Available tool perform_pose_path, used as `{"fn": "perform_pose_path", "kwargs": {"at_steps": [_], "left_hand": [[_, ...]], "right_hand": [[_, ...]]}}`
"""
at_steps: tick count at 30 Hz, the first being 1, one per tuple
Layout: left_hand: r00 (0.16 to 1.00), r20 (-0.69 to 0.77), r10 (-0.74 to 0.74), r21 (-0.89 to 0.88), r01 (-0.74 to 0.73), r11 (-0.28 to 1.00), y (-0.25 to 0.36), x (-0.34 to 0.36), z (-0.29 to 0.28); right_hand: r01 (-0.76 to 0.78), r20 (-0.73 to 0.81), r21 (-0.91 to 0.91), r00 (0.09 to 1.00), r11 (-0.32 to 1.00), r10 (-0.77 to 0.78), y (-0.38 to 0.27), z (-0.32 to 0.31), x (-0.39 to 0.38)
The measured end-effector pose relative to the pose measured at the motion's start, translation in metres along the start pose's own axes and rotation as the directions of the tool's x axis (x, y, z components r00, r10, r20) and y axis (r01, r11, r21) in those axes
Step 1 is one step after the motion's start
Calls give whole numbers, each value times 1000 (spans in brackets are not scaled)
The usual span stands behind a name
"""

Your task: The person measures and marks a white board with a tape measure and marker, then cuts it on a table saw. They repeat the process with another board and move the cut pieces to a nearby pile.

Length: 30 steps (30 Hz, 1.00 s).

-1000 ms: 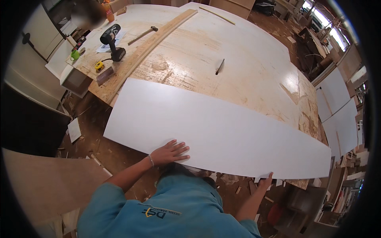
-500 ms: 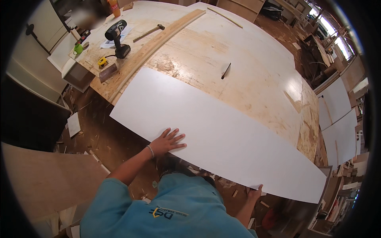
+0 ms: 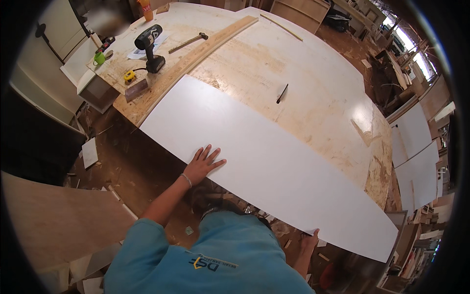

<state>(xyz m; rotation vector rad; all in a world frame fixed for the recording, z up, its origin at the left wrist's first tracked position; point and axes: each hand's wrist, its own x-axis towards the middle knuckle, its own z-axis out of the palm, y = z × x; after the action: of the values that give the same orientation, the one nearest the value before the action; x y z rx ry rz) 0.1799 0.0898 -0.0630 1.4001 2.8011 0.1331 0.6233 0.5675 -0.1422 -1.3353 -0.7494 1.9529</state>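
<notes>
Holding one white panel on the near side of the table, overhanging rightward; spreading the left hand open on it, clamping the right hand on its near edge. Leaving broad room beyond, around one slim dark tool. Facing one wooden strip barring the left end, before one drill, one hammer.

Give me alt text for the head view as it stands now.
A person's left hand lies spread on a long white panel over a worn table, while the right hand holds the panel's near edge, thumb on top. Beyond its left end are a plank, a hammer, a drill and a yellow tape measure.
</notes>
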Motion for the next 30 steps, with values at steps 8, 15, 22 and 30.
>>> {"fn": "perform_pose_path", "kwargs": {"at_steps": [8,15,22,30], "left_hand": [[1000,8,4,-20,-4,1000,-9,2,-4],[999,35,13,-34,-12,999,-10,8,-10],[999,49,-2,-43,4,999,-11,4,-13],[850,289,-439,-273,513,814,22,-15,-43]], "right_hand": [[-12,-13,-55,1000,998,11,7,7,-3],[38,-48,-68,998,997,-42,5,12,-12],[-99,70,-1,993,995,98,1,6,-10],[373,154,-615,921,695,-358,-48,-107,51]]}}
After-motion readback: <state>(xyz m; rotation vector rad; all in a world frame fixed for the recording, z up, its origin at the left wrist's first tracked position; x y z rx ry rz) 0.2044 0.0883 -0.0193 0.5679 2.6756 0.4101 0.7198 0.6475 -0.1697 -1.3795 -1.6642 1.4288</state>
